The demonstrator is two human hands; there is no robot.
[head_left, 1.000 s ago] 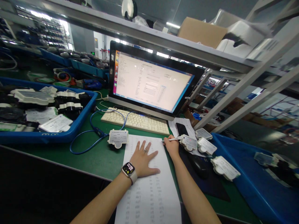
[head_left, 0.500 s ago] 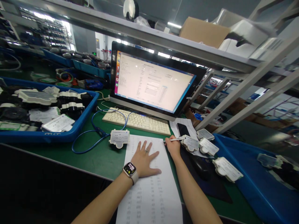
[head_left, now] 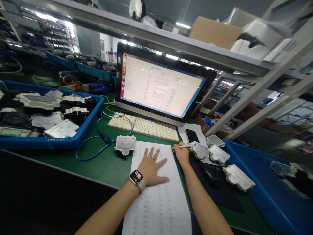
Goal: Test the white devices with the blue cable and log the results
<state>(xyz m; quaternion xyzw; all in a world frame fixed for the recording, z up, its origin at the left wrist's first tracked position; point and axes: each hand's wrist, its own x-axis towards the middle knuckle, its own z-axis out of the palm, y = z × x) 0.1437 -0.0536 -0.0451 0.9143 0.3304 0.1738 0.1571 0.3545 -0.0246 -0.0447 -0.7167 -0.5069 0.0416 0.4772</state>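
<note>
My left hand (head_left: pixel 153 168) lies flat with spread fingers on a long printed sheet of paper (head_left: pixel 162 209). At the sheet's upper right edge, my right hand (head_left: pixel 181 155) is closed around a white pen (head_left: pixel 187 145). The pen slants, its tip end toward the paper; whether it touches cannot be seen. Just left of the sheet's top sits a white labelled plastic module (head_left: pixel 125 144), close to a blue cable (head_left: pixel 85 159). Right of the pen are several similar labelled modules (head_left: pixel 219 154). A black mouse (head_left: pixel 210 176) rests on a dark mouse pad (head_left: pixel 228 199) beside my right forearm.
A keyboard (head_left: pixel 144 126) lies before a lit monitor (head_left: pixel 161 83). Blue bins stand at left (head_left: pixel 91 122) and right (head_left: pixel 264 192), both holding parts. A phone (head_left: pixel 192 135) lies on papers behind the modules. Overhead runs a shelf (head_left: pixel 156 34) with a cardboard box (head_left: pixel 215 32).
The whole view shifts very slightly. Both hands keep the same pose, the left flat on the paper and the right holding the pen.
</note>
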